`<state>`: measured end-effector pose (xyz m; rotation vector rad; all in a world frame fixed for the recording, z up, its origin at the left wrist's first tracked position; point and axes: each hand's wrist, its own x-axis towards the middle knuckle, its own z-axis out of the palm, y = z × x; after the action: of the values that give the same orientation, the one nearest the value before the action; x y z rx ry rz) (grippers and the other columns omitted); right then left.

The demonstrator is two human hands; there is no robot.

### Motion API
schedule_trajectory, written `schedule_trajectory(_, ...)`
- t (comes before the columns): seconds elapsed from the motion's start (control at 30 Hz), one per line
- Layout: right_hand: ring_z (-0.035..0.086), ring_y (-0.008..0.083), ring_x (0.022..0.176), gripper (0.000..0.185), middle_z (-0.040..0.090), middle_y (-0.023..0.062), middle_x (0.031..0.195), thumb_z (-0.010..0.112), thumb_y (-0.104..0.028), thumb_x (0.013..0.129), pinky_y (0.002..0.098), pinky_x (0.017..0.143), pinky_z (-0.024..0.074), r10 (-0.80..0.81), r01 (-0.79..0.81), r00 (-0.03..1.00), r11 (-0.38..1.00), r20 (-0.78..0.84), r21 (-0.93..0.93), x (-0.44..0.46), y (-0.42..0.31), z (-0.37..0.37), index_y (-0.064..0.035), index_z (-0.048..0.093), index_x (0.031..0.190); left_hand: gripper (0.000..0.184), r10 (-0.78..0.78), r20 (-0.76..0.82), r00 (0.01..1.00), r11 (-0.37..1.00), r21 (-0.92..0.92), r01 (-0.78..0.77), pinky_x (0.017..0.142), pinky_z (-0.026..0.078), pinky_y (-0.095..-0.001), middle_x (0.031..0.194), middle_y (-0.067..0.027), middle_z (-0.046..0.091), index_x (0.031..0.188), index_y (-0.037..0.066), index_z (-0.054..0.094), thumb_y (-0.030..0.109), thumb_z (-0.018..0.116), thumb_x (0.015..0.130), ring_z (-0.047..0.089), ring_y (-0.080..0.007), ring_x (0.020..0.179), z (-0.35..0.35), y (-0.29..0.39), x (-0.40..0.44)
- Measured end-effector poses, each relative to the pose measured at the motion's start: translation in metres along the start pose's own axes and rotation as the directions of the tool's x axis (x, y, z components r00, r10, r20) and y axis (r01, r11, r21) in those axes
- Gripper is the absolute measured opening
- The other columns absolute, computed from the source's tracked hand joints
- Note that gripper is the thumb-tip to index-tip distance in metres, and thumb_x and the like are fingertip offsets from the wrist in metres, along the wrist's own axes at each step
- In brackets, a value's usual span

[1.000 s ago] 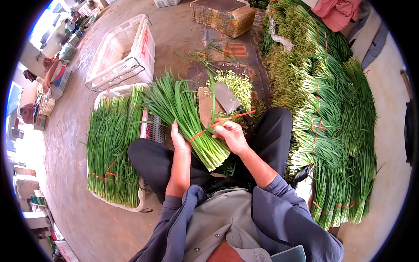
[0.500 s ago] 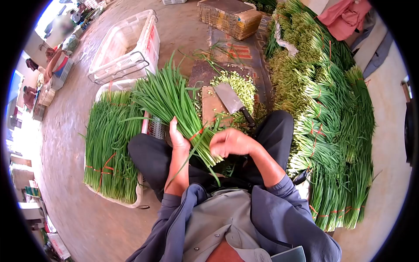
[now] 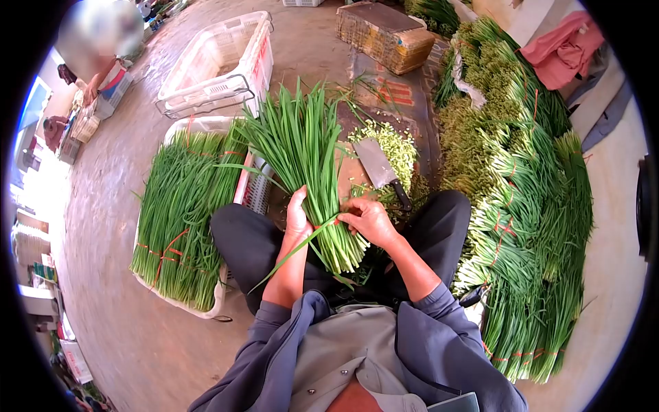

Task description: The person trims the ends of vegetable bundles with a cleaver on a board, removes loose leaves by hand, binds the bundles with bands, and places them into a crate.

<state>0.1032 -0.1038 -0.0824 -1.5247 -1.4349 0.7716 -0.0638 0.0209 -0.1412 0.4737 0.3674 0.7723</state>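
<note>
A bundle of long green stalks lies slantwise over my lap, pale cut ends toward me. My left hand is wrapped round its left side, near the red tie. At the tie on the right side, my right hand pinches with thumb and forefinger; what is between them is too small to name. One loose leaf hangs from the tie area across my left forearm. Beyond my right hand, a cleaver rests on a board beside chopped pale pieces.
A white crate filled with tied green bundles stands at the left, a white basket behind it. Stacked bundles line the right side. A taped box is at the back. Another person's arm shows at the far upper left.
The bundle now points more upright. My right hand, blurred near the cut ends half a second ago, is back at the red tie. My left hand still holds the bundle; the view has shifted.
</note>
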Motion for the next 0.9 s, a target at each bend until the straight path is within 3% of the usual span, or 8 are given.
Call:
schedule_trajectory(0.1, 0.065, 0.0094, 0.062, 0.009, 0.068, 0.0049, 0.077, 0.072, -0.008, 0.093, 0.0269, 0.057, 0.0528, -0.23, 0.231, 0.973, 0.971, 0.026, -0.053, -0.003, 0.012, 0.003, 0.0014, 0.072, 0.095, 0.051, -0.09, 0.238, 0.967, 0.993, -0.049, 0.104, 0.079, 0.062, -0.0441, 0.113, -0.0157, 0.072, 0.13, 0.0, 0.06, 0.04, 0.049, 0.1, 0.073, -0.0299, 0.094, 0.001, 0.003, 0.0)
schedule_trajectory(0.17, 0.067, 0.0147, 0.064, 0.006, 0.066, 0.0069, 0.077, 0.073, -0.006, 0.091, 0.03, 0.059, 0.0533, 0.1, -0.134, 0.974, 0.977, 0.203, 0.165, -0.013, -0.041, -0.002, -0.0002, 0.072, 0.09, 0.05, 0.048, -0.048, 0.998, 0.996, -0.068, -0.051, 0.085, 0.061, -0.0443, 0.117, -0.0164, 0.071, 0.132, -0.001, 0.059, 0.036, 0.049, 0.101, 0.072, -0.0296, 0.099, 0.006, -0.005, 0.004)
schedule_trajectory(0.27, 0.067, 0.0202, 0.07, 0.006, 0.066, 0.0083, 0.079, 0.072, -0.008, 0.091, 0.0326, 0.064, 0.0529, -0.211, 0.147, 0.925, 0.966, 0.317, 0.215, -0.038, -0.069, 0.014, -0.0028, 0.072, 0.091, 0.045, 0.142, -0.154, 0.978, 0.986, 0.105, -0.127, 0.092, 0.058, -0.045, 0.12, -0.0165, 0.07, 0.132, -0.004, 0.058, 0.027, 0.054, 0.101, 0.071, -0.0288, 0.103, -0.01, -0.009, 0.01)
schedule_trajectory(0.43, 0.071, 0.0295, 0.081, 0.031, 0.073, 0.0126, 0.087, 0.077, -0.016, 0.08, 0.0389, 0.076, 0.0551, 0.125, 0.054, 0.491, 0.983, 0.862, -0.173, -0.041, -0.052, -0.002, -0.0046, 0.073, 0.109, 0.039, 0.229, -0.244, 0.942, 0.973, 0.097, -0.211, 0.088, 0.058, -0.0393, 0.118, -0.0089, 0.069, 0.13, 0.001, 0.06, 0.013, 0.067, 0.094, 0.07, -0.0227, 0.1, 0.003, 0.001, 0.008)
schedule_trajectory(0.57, 0.073, 0.0288, 0.085, 0.035, 0.073, 0.0143, 0.087, 0.079, -0.025, 0.084, 0.0404, 0.075, 0.0563, 0.437, -0.438, 0.664, 0.885, 0.606, -0.159, -0.015, -0.06, -0.032, -0.0019, 0.073, 0.11, 0.044, 0.323, -0.241, 0.915, 0.944, 0.153, -0.293, 0.093, 0.056, -0.0393, 0.123, -0.0067, 0.067, 0.135, 0.003, 0.057, 0.015, 0.069, 0.095, 0.067, -0.0214, 0.107, 0.002, 0.003, 0.008)
schedule_trajectory(0.63, 0.073, 0.0273, 0.086, 0.04, 0.073, 0.0147, 0.087, 0.079, -0.031, 0.087, 0.0393, 0.077, 0.0572, 0.153, -0.092, 0.968, 0.954, 0.2, -0.286, -0.002, -0.053, -0.025, -0.0006, 0.071, 0.113, 0.046, 0.29, -0.251, 0.924, 0.954, 0.149, -0.259, 0.094, 0.055, -0.0391, 0.125, -0.0069, 0.066, 0.137, 0.003, 0.055, 0.02, 0.069, 0.096, 0.066, -0.0208, 0.109, 0.011, 0.002, 0.004)
schedule_trajectory(0.77, 0.059, 0.0407, 0.127, 0.113, 0.058, 0.0313, 0.135, 0.082, -0.06, 0.076, 0.0452, 0.108, 0.0455, 0.2, -0.215, 0.975, 0.956, -0.092, -0.2, 0.027, -0.025, 0.008, 0.0037, 0.031, 0.153, 0.049, 0.229, -0.273, 0.934, 0.968, 0.167, -0.189, 0.098, 0.053, -0.0395, 0.131, -0.0094, 0.062, 0.14, 0.001, 0.052, 0.023, 0.065, 0.098, 0.063, -0.0222, 0.114, 0.026, -0.009, -0.005)
schedule_trajectory(0.9, 0.061, 0.0407, 0.118, 0.081, 0.061, 0.0288, 0.126, 0.081, -0.04, 0.085, 0.0428, 0.103, 0.0469, 0.176, -0.169, 0.954, 0.984, -0.243, 0.052, 0.057, -0.021, 0.023, 0.0089, 0.043, 0.138, 0.043, 0.323, -0.277, 0.905, 0.93, 0.27, -0.249, 0.099, 0.05, -0.0375, 0.128, -0.0076, 0.064, 0.133, 0.0, 0.059, 0.023, 0.064, 0.097, 0.064, -0.0203, 0.11, 0.031, -0.029, -0.011)
